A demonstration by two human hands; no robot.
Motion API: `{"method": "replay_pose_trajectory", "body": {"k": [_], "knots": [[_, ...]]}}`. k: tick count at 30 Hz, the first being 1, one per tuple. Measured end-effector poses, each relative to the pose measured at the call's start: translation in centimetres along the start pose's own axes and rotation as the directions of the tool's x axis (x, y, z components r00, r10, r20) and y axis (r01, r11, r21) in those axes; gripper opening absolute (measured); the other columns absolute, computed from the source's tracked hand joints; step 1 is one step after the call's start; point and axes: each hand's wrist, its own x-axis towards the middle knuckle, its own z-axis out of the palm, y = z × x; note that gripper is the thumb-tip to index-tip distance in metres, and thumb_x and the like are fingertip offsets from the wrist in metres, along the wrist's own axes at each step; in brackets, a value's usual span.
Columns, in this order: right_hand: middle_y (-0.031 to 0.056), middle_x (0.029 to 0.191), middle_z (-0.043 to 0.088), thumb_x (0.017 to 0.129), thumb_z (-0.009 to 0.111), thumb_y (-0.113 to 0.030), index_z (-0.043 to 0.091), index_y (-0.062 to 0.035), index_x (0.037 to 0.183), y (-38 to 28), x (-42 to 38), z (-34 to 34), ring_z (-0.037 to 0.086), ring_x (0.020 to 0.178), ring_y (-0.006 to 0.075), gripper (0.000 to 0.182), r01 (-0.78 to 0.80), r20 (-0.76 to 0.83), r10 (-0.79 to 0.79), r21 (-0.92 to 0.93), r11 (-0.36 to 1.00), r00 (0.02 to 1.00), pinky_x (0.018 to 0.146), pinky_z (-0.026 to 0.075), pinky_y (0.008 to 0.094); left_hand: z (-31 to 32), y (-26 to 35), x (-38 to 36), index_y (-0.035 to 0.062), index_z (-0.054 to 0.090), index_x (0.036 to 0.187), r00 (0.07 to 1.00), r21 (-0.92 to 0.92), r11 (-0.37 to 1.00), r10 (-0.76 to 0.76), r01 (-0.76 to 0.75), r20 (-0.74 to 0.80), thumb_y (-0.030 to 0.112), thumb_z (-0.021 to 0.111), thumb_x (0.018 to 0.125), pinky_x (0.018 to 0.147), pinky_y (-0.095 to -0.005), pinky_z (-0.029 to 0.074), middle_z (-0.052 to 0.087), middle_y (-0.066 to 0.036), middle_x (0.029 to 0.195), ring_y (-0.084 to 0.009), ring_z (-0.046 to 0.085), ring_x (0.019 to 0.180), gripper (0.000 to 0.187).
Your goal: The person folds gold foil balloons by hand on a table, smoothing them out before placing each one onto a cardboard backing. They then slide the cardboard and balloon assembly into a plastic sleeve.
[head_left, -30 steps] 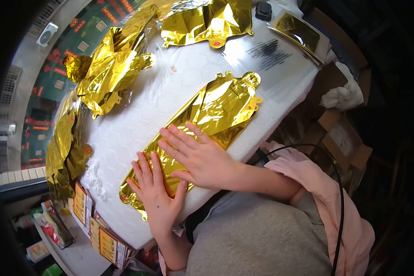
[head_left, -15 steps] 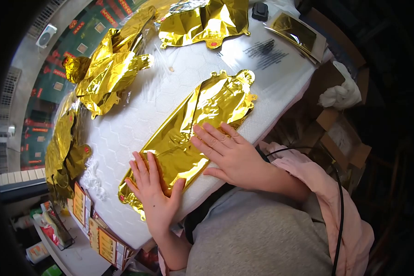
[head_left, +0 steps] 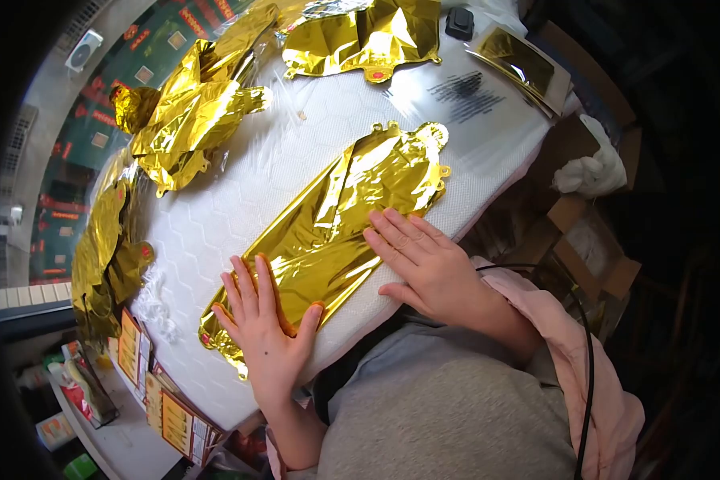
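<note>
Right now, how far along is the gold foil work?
Looks done: the long foil piece is laid out lengthwise. In hand: the left hand lies over its near end, the right hand's fingers over its edge. Probably left: its visible creases. Can't tell whether the rumpled foil beyond needs work.

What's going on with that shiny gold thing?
A person has a long, shiny gold foil piece spread on a white, padded surface. Their left hand lies open on its nearer end, and their right hand has its fingers on one side. More crumpled gold foil pieces lie beyond.
</note>
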Motion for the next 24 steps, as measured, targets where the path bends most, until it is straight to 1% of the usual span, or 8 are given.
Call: {"method": "replay_pose_trajectory", "body": {"k": [7,10,13,15,19,21,22,24], "knots": [[0.0174,0.167,0.041,0.099,0.064,-0.042,0.045,-0.0019,0.158,0.5,-0.3,-0.3,0.040,0.154,0.0343,0.074,-0.004,0.009,0.004,-0.016,1.000,1.000,0.126,0.030,0.0480,-0.2,-0.4,0.0,0.0163,0.032,0.168,1.000,-0.067,0.998,0.004,-0.006,-0.025,0.053,0.077,0.084,0.125,-0.0675,0.003,0.017,-0.016,0.178,-0.0409,0.014,0.163,0.102],[0.0169,0.166,0.042,0.099,0.065,-0.042,0.046,-0.0020,0.157,0.7,-0.3,-0.4,0.040,0.154,0.0337,0.073,0.005,0.011,-0.005,-0.015,1.000,1.000,0.126,0.030,0.0480,-0.1,-0.9,-0.1,0.0171,0.033,0.168,0.999,-0.143,0.990,0.011,-0.017,-0.042,0.046,0.074,0.089,0.126,-0.0671,0.003,0.017,-0.016,0.177,-0.0411,0.013,0.163,0.094],[0.0167,0.165,0.044,0.098,0.067,-0.041,0.048,-0.0022,0.156,0.9,-0.3,-0.4,0.041,0.153,0.0335,0.072,0.020,0.001,-0.020,-0.008,1.000,1.000,0.126,0.030,0.0483,0.2,-1.8,-0.1,0.0172,0.034,0.167,0.995,-0.246,0.969,-0.030,0.007,-0.090,0.032,0.068,0.094,0.126,-0.0665,0.003,0.019,-0.017,0.177,-0.0414,0.013,0.163,0.082],[0.0167,0.164,0.045,0.097,0.068,-0.040,0.049,-0.0021,0.156,1.0,-0.3,-0.3,0.041,0.153,0.0335,0.072,0.033,-0.002,-0.033,-0.009,0.999,0.999,0.125,0.030,0.0484,-0.1,-2.0,-0.2,0.0157,0.037,0.165,0.995,-0.315,0.949,-0.032,0.001,-0.091,0.015,0.059,0.095,0.129,-0.0607,0.005,0.020,-0.017,0.177,-0.0413,0.013,0.163,0.074],[0.0170,0.162,0.048,0.097,0.069,-0.037,0.052,-0.0013,0.153,0.8,-0.2,-0.4,0.042,0.153,0.0340,0.069,0.019,-0.017,-0.019,0.013,1.000,1.000,0.125,0.030,0.0488,-0.3,-2.4,-0.2,0.0074,0.038,0.163,0.988,-0.495,0.868,-0.103,0.033,-0.116,0.004,0.052,0.091,0.131,-0.0521,0.009,0.025,-0.017,0.175,-0.0385,0.016,0.163,0.074],[0.0172,0.161,0.049,0.097,0.069,-0.035,0.053,-0.0008,0.152,0.6,0.0,-0.7,0.043,0.152,0.0346,0.067,0.013,-0.029,-0.013,0.014,1.000,1.000,0.125,0.031,0.0490,0.5,-2.7,-0.2,-0.0026,0.035,0.161,0.931,-0.874,0.486,-0.304,-0.029,-0.200,-0.003,0.046,0.086,0.131,-0.0453,0.015,0.031,-0.018,0.172,-0.0346,0.022,0.161,0.075],[0.0173,0.159,0.051,0.097,0.069,-0.033,0.055,-0.0004,0.149,0.5,0.2,-0.9,0.045,0.150,0.0352,0.063,0.006,-0.039,-0.006,0.013,1.000,0.999,0.124,0.033,0.0492,0.4,-2.7,-0.3,-0.0026,0.035,0.161,0.930,-0.872,0.489,-0.306,-0.030,-0.203,-0.003,0.046,0.086,0.131,-0.0453,0.015,0.031,-0.018,0.172,-0.0346,0.022,0.161,0.075],[0.0174,0.158,0.052,0.098,0.069,-0.030,0.057,0.0000,0.147,0.4,0.5,-1.1,0.047,0.148,0.0358,0.059,0.000,-0.049,0.001,0.014,1.000,0.999,0.123,0.034,0.0495,0.1,-2.8,-0.5,-0.0063,0.036,0.157,0.871,-0.958,0.211,-0.411,-0.196,-0.269,-0.003,0.043,0.086,0.132,-0.0456,0.017,0.033,-0.025,0.168,-0.0349,0.026,0.160,0.071]]}}
